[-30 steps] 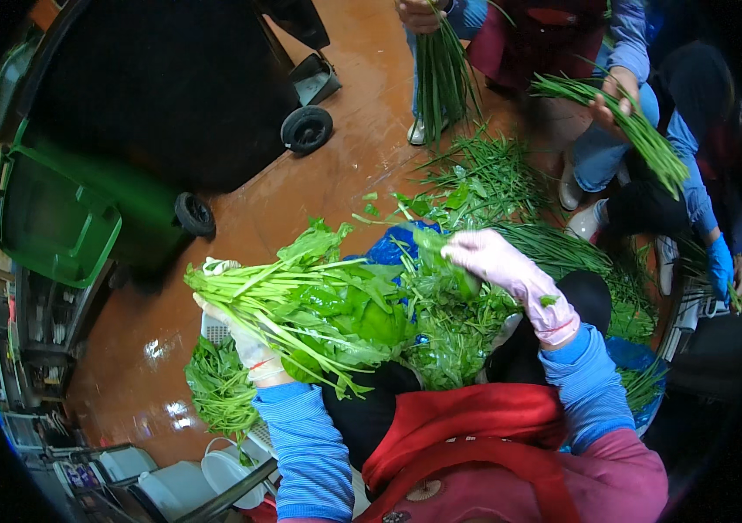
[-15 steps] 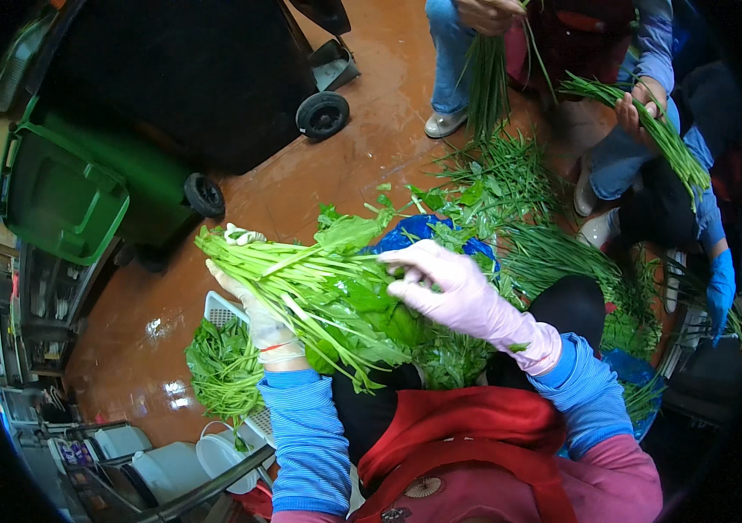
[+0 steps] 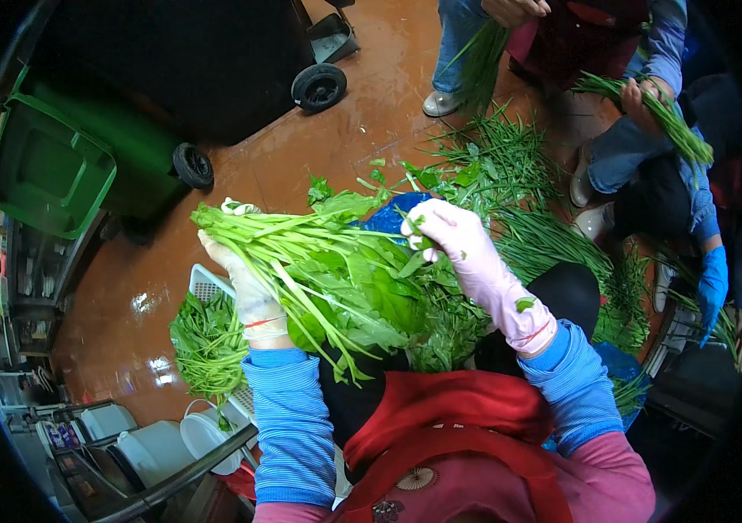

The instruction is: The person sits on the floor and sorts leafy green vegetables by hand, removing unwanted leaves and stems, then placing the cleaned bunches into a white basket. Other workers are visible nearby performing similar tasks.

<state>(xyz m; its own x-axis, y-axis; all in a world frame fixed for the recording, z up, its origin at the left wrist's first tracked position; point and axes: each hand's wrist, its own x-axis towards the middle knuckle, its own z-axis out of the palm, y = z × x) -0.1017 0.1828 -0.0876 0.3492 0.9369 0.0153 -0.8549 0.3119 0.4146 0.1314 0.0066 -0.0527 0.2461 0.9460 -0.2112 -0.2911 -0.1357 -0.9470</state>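
My left hand, in a whitish glove with a red band at the wrist, is closed round the stems of a big bunch of leafy greens. The bunch lies slantwise, leaves toward my right and over my lap. My right hand, in a pale pink glove, is raised just right of the leaves. Its fingers pinch a small green leaf, apart from the bunch. Another leaf scrap sticks to that glove's cuff. Below the bunch, loose leaves lie in front of my lap.
A white plastic basket with greens stands at left. Ahead lies a blue plastic bag; long thin green stalks cover the floor at right. Wheeled bins, one green, stand far left. Co-workers at far right hold stalks.
My right hand has lifted slightly away from the bunch and now pinches a small leaf. The bunch in my left hand has stayed nearly in place; the whole view has shifted a little.
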